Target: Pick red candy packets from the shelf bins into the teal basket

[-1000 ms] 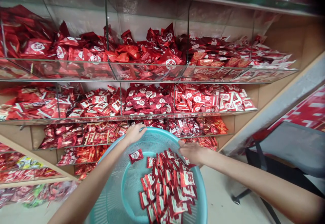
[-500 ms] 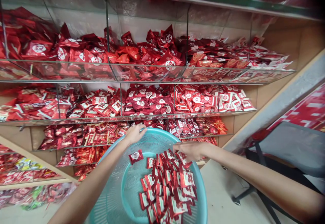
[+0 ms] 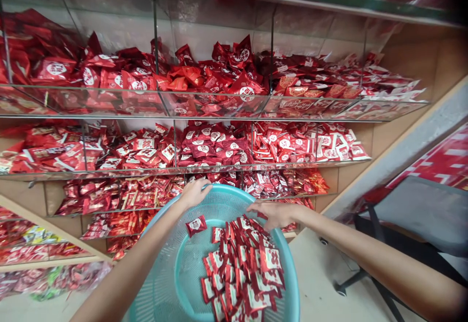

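Note:
A round turquoise plastic basket (image 3: 292, 283) with perforated walls stands in front of me. My left hand (image 3: 196, 194) is closed over its far rim. Many small red-and-white snack packets (image 3: 241, 268) lie heaped in its right half, and a single red packet (image 3: 196, 225) lies apart near the far left. My right hand (image 3: 277, 214) hovers over the right rim, at the far edge of the heap. Its fingers point left with the thumb apart, and a bit of red wrapper shows in the gap. No packet appears gripped.
Glass-fronted shelves hold red packets in compartments: large ones on the upper shelf (image 3: 139, 88), smaller ones on the middle shelf (image 3: 208, 142) and those below. A black-and-grey chair (image 3: 413, 215) stands at the right. More bagged goods (image 3: 54, 278) lie at lower left.
My right hand has lifted slightly off the packets, its fingers and thumb now farther apart. My left hand and the basket stay in place.

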Available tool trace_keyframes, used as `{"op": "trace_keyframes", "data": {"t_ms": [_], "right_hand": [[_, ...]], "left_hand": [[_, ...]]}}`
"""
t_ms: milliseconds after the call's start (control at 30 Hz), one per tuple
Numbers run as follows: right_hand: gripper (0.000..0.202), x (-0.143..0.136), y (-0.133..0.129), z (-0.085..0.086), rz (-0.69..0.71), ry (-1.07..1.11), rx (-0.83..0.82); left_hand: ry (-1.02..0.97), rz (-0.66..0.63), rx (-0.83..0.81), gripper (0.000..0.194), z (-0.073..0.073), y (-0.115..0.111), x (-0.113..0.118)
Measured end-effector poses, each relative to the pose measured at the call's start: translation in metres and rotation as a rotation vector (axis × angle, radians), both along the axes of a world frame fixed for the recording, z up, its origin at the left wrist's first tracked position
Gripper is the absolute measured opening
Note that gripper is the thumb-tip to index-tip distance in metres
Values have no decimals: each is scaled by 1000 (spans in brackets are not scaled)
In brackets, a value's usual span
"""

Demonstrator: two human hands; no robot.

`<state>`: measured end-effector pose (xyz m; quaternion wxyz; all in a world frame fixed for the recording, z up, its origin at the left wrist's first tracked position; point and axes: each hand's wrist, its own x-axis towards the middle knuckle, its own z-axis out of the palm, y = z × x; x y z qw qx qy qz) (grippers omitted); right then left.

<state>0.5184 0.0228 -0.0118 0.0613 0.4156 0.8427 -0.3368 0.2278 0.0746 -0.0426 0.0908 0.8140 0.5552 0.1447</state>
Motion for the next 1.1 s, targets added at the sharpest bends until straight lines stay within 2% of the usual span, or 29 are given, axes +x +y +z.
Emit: {"op": "trace_keyframes", "data": {"t_ms": [200, 300, 400, 467, 567, 667, 767, 867, 1100], "right_hand": [[54, 14, 4, 5, -430, 452, -596], [55, 14, 1, 6, -586, 535, -693], [41, 8, -6, 5, -591, 443, -501], [33, 2, -13, 4, -501, 304, -279], [32, -13, -25, 1, -365, 65, 85], [34, -29, -35, -3, -342, -159, 341], [36, -42, -42, -5, -323, -307, 461], [39, -50, -45, -8, -335, -399, 484], [40, -52, -47, -16, -349, -442, 612]], "left_hand": [[4, 5, 3, 39, 0, 0, 0], [10, 14, 1, 40, -1, 0, 1], [5, 12, 2, 40, -1, 0, 0], [3, 5, 6, 40, -2, 0, 0], [4, -6, 18, 40, -3, 1, -1], [8, -13, 27, 40, -2, 1, -1], [11, -8, 19, 40, -2, 0, 0], [9, -3, 16, 40, -2, 0, 0], [12, 0, 11, 40, -2, 1, 0]]}}
